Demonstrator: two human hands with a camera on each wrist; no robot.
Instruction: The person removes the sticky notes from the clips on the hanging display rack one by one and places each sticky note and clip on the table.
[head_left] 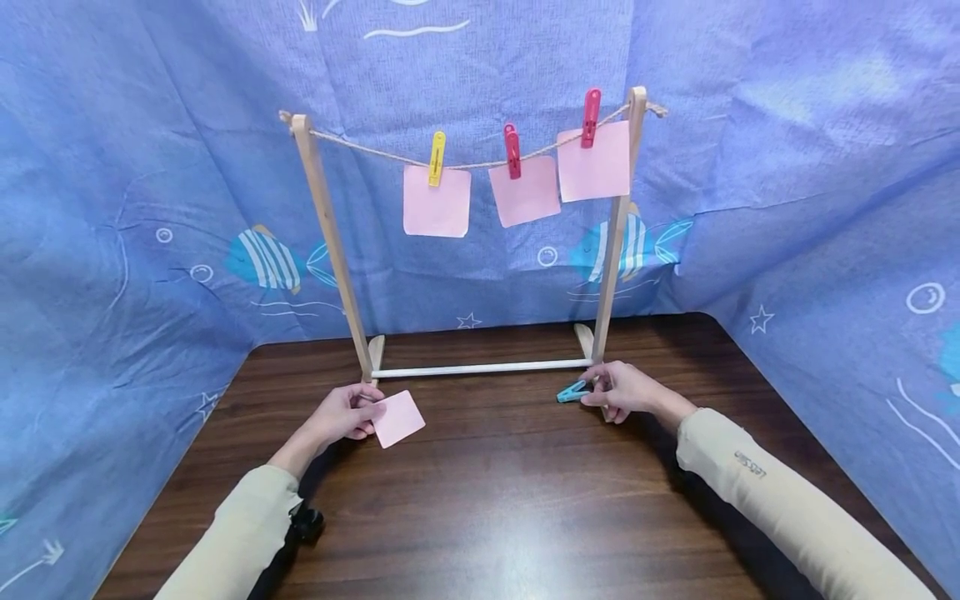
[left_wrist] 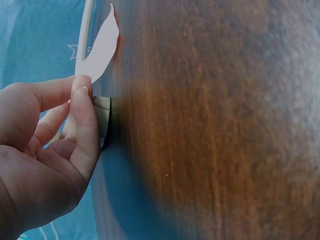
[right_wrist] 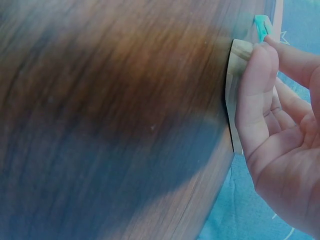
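My left hand [head_left: 349,414] pinches a pink square of paper [head_left: 399,419] by its left edge, near the left foot of the wooden stand. In the left wrist view the paper [left_wrist: 102,47] curves away from the thumb and fingertip. Beside the stand's right foot, my right hand [head_left: 621,392] pinches a blue clothespin [head_left: 572,392] between thumb and finger; just its end shows in the right wrist view. Three pink papers hang from the string [head_left: 367,151], one under a yellow clothespin [head_left: 437,158] and two under red clothespins [head_left: 512,151].
The wooden stand has two upright posts [head_left: 330,233] and a white crossbar [head_left: 480,368] low between them. It stands toward the back of a dark brown table [head_left: 480,492]. Blue cloth with fish prints [head_left: 150,125] surrounds the table's back and sides.
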